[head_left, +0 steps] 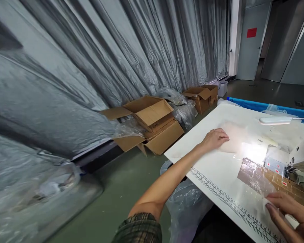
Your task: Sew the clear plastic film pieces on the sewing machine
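Observation:
A sewing machine [302, 152] marked JUKI stands at the right of the white table [207, 162], its lamp making a bright glare. My left hand [214, 138] rests at the near side of some pale, sheer material [234, 133] lying flat. Its fingers are drawn together; whether they grip the material is hidden. Closer to me, my right hand [292, 211] pinches a thin whitish piece of cloth [266, 202] between thumb and fingers. Beyond it, a brown, tape-covered board [258, 175] lies before the needle area.
A printed ruler [228, 200] runs along the table's near edge. A white-handled tool [276, 120] is at the far right. Open cardboard boxes [154, 116] and plastic bags [184, 111] stand by the grey curtain [142, 47]. A plastic bag [187, 199] hangs below the table edge.

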The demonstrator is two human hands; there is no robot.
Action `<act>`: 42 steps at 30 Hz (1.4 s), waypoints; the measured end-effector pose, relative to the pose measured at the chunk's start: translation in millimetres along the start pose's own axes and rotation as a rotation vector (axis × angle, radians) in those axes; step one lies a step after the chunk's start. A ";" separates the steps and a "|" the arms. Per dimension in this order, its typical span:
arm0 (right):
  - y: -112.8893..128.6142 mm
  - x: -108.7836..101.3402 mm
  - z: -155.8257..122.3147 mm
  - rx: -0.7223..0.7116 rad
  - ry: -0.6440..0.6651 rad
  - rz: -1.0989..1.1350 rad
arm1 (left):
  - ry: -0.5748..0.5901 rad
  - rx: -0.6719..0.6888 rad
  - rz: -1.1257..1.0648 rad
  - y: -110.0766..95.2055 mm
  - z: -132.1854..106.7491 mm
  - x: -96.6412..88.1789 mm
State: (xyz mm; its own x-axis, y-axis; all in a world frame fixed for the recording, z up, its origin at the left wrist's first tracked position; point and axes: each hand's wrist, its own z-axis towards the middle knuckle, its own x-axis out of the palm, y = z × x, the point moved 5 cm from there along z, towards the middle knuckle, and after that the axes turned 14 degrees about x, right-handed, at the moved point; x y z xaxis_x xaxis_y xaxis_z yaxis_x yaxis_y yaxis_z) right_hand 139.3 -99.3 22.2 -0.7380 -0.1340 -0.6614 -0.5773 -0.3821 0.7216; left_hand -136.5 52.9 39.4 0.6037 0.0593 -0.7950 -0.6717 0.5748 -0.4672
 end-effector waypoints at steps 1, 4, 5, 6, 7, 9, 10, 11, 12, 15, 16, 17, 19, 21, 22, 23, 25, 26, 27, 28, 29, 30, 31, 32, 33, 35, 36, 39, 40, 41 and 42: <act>-3.8 -3.9 1.5 0.070 -0.033 0.044 | -0.018 -0.005 -0.003 -0.2 2.9 -2.3; -17.8 -5.1 4.1 0.310 -0.002 0.203 | -0.029 0.004 -0.033 -3.4 14.3 -6.5; -21.2 -4.0 4.2 0.389 0.014 0.257 | -0.014 0.010 -0.066 -4.7 18.5 -5.1; -23.3 -3.5 4.1 0.463 0.011 0.307 | 0.006 0.012 -0.107 -5.7 22.6 -2.5; -23.9 -3.9 4.1 0.527 -0.009 0.351 | 0.021 0.009 -0.150 -6.0 26.4 0.8; -18.8 -7.6 6.0 0.594 -0.086 0.422 | 0.016 -0.014 -0.219 -3.7 32.8 5.8; -12.5 -10.3 8.9 0.584 -0.125 0.440 | -0.008 -0.030 -0.244 -1.0 35.5 6.2; -3.2 -12.7 13.6 0.538 -0.151 0.441 | -0.044 -0.048 -0.267 2.8 38.2 4.7; 8.7 -14.7 20.0 0.459 -0.175 0.422 | -0.085 -0.069 -0.295 7.4 40.9 1.3; 53.1 -8.4 44.5 0.105 -0.246 0.268 | -0.215 -0.130 -0.392 23.1 51.5 -19.0; 66.6 0.0 53.2 -0.007 -0.267 0.225 | -0.256 -0.143 -0.419 27.6 56.0 -28.2; 79.0 10.9 61.1 -0.131 -0.296 0.195 | -0.293 -0.149 -0.441 31.1 60.7 -37.5; 97.8 43.7 76.4 -0.328 -0.275 0.063 | -0.366 -0.158 -0.500 34.9 68.6 -54.5; 107.5 82.0 90.1 -0.417 -0.180 -0.167 | -0.444 -0.176 -0.617 34.9 71.7 -65.7; 108.5 99.3 95.7 -0.415 -0.097 -0.283 | -0.476 -0.184 -0.685 33.5 71.2 -68.5; 108.3 111.8 99.2 -0.406 -0.029 -0.363 | -0.498 -0.188 -0.746 31.2 69.5 -69.7; 106.1 120.0 99.7 -0.391 0.038 -0.409 | -0.497 -0.170 -0.804 23.2 63.8 -68.4; 103.5 116.7 97.6 -0.382 0.043 -0.384 | -0.480 -0.153 -0.803 17.8 60.2 -66.2; 99.2 109.4 94.4 -0.365 0.032 -0.336 | -0.457 -0.136 -0.789 11.7 56.2 -62.8; 92.6 99.4 90.6 -0.335 0.017 -0.278 | -0.421 -0.123 -0.766 4.6 52.1 -57.7; 83.8 87.6 86.1 -0.291 0.000 -0.212 | -0.375 -0.112 -0.741 -3.5 47.9 -50.7; 73.1 74.5 81.0 -0.236 -0.026 -0.147 | -0.314 -0.101 -0.714 -13.0 43.5 -41.5; 61.8 61.4 74.7 -0.186 -0.044 -0.101 | -0.237 -0.083 -0.687 -24.3 38.8 -30.1; 50.9 47.8 67.1 -0.149 -0.075 -0.072 | -0.158 -0.053 -0.662 -37.2 33.5 -17.4; 40.8 33.4 58.1 -0.126 -0.127 -0.061 | -0.061 -0.007 -0.630 -52.1 27.4 -3.2; 23.0 6.0 37.4 -0.078 -0.215 -0.064 | 0.102 0.148 -0.536 -85.4 12.2 24.4; 15.9 -7.1 26.1 -0.059 -0.259 -0.071 | 0.190 0.250 -0.497 -103.1 3.2 37.9; -2.1 -40.3 -6.4 0.034 -0.366 -0.117 | 0.443 0.561 -0.465 -148.3 -25.1 70.1; -6.9 -48.8 -15.8 0.067 -0.394 -0.131 | 0.503 0.641 -0.461 -157.8 -32.2 76.7; -11.0 -55.9 -24.1 0.096 -0.418 -0.142 | 0.543 0.701 -0.454 -163.8 -36.6 81.1; -14.4 -61.7 -31.2 0.118 -0.437 -0.149 | 0.551 0.734 -0.442 -166.3 -37.8 83.4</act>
State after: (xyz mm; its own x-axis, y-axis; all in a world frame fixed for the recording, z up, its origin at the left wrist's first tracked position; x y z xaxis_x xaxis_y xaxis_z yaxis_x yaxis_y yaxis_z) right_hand 204.1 -114.1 46.2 -0.7075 0.3213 -0.6295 -0.7050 -0.2578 0.6607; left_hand 9.3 -68.6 36.2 0.3277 -0.5574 -0.7629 0.1046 0.8239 -0.5570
